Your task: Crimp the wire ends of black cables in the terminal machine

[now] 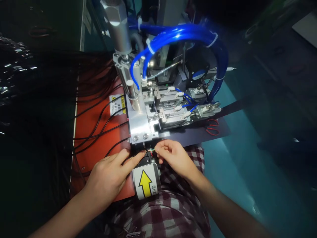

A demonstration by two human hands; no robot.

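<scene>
Thin coloured wires (151,151) lie at a small black fixture (145,160) at the near end of a metal machine (139,124). My right hand (170,153) pinches the wires from the right, thumb and forefinger together. From the left, my left hand (114,168) reaches over the red surface, its forefinger stretched out with the tip touching the fixture beside the wires. Its other fingers are partly hidden under the hand. Just below the fixture is a white label with a yellow arrow (145,185).
Black cables (99,134) cross the red surface (86,125) on the left. Blue air hoses (183,32) arch over metal cylinders (173,117). Red-handled scissors (213,127) lie on a dark sheet at the right. A checked cloth (160,215) covers the lap.
</scene>
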